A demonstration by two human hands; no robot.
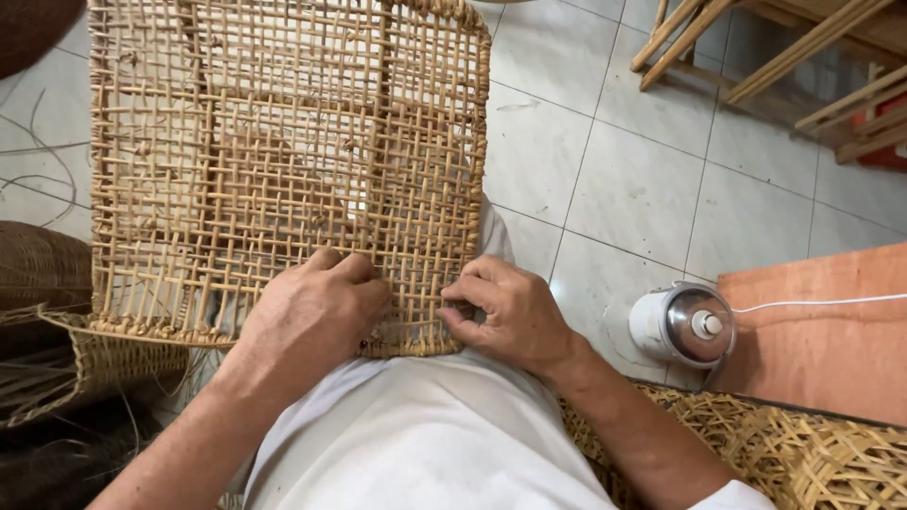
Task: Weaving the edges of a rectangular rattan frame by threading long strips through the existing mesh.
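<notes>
On lap: one cane panel (283, 161), two hands (312, 307) (505, 312) pressing

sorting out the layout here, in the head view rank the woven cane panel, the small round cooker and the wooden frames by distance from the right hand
1. Woven cane panel: touched by the right hand.
2. Small round cooker: on the floor, just right of that hand.
3. Wooden frames: top right corner, farthest.

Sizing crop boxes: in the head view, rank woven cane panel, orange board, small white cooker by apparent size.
1. Woven cane panel, largest, though nearest the camera.
2. Orange board, cut off by the frame edge.
3. Small white cooker, clearly smallest.
</notes>
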